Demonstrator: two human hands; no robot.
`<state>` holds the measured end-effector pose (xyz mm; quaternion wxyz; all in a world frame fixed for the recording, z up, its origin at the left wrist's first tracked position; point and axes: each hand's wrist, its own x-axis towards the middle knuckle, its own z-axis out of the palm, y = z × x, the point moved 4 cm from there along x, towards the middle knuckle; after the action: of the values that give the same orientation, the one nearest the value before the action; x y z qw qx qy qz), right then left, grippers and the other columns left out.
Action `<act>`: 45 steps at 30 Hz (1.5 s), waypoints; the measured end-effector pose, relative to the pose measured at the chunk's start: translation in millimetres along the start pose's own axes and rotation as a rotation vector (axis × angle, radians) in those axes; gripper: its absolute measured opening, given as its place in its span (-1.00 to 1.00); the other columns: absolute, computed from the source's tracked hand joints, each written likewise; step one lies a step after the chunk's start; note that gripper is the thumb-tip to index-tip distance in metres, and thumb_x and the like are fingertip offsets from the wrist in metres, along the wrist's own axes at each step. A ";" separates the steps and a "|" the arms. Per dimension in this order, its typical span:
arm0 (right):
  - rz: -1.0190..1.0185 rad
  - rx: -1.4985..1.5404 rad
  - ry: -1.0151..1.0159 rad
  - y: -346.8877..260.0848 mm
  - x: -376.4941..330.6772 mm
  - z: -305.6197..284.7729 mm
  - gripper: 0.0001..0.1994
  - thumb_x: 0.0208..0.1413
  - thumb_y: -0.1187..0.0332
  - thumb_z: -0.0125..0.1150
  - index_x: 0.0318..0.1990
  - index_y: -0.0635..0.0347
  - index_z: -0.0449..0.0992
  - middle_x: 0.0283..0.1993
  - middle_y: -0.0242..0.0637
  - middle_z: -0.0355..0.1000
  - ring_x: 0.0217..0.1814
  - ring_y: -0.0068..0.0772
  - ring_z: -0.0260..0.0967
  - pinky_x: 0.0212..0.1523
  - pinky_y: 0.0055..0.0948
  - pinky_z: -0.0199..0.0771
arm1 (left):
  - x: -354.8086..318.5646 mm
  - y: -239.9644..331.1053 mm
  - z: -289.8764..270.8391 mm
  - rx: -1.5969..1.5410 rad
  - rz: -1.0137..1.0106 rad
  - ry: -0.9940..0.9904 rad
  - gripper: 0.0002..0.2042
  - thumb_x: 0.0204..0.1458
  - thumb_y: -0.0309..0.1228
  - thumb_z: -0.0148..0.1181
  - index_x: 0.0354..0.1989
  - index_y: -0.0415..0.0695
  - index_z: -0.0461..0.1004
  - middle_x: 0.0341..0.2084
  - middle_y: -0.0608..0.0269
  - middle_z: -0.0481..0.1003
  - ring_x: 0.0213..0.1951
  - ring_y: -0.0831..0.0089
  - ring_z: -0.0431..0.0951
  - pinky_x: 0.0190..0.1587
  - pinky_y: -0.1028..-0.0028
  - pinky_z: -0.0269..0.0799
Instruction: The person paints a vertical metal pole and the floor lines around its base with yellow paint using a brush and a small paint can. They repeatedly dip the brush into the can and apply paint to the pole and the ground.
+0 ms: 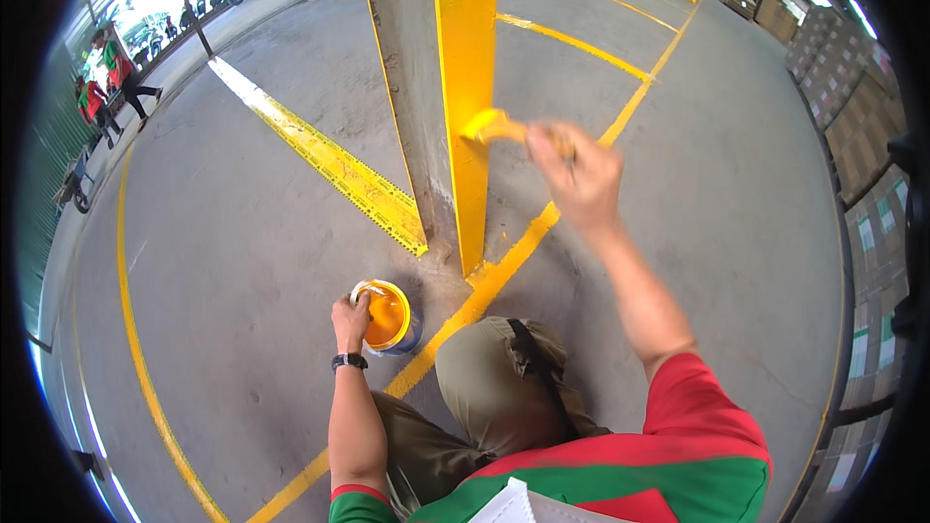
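My right hand [581, 169] is closed round the handle of a paintbrush [499, 126] whose bristles are coated in yellow paint. The bristles touch the right edge of the column's yellow face [467, 68]. Beside that face, the column's grey side [412, 77] is unpainted apart from a thin yellow edge. At the lower left, my left hand [351, 320] grips the rim of an open paint bucket [412, 329] holding orange-yellow paint. The bucket is on or close to the floor; its exact contact is hidden. A dark watch sits on my left wrist.
A yellow floor line [504, 271] passes the column's foot. Yellow-edged tape [329, 165] runs from the base toward the far left. Stacked cartons [862, 136] line the right side. Two people [121, 77] walk at the far left near a wheelbarrow [74, 184]. My bent knee [494, 378] is close to the bucket.
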<state>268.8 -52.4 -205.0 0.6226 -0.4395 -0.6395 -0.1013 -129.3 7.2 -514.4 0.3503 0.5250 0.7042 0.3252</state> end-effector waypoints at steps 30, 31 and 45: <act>-0.769 -0.021 0.206 -111.2 165.7 -26.5 -0.74 0.13 0.38 0.47 -0.07 0.30 0.64 -0.36 -0.31 0.63 -0.46 -0.54 0.51 -0.43 -0.56 0.53 | -12.7 14.4 -14.4 0.091 0.066 0.094 -0.53 0.08 -0.10 0.25 -0.18 -0.38 0.63 -0.27 -0.35 0.60 -0.11 -0.22 0.63 0.00 0.08 0.52; -0.878 -0.205 0.154 -112.4 152.1 -20.7 -0.70 0.08 0.39 0.50 -0.05 0.29 0.64 -0.35 -0.29 0.63 -0.46 -0.49 0.52 -0.43 -0.54 0.54 | -12.3 12.9 -13.6 0.085 0.053 0.084 -0.53 0.08 -0.10 0.26 -0.18 -0.38 0.63 -0.27 -0.34 0.60 -0.12 -0.21 0.63 0.00 0.08 0.52; -0.286 -0.141 -0.318 -53.2 -17.2 -26.0 -0.67 0.02 0.28 0.54 -0.11 0.27 0.67 -0.47 -0.31 0.56 -0.52 -0.51 0.43 -0.49 -0.50 0.40 | -8.9 29.2 -8.2 -0.043 0.119 0.029 -0.56 0.17 -0.15 0.20 -0.37 -0.42 0.59 -0.63 -0.04 0.55 -0.54 0.31 0.62 -0.38 0.30 0.51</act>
<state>247.8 -109.1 -192.7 0.4610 -0.3973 -0.7767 -0.1622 -119.4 4.8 -484.4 0.3313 0.5536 0.6696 0.3680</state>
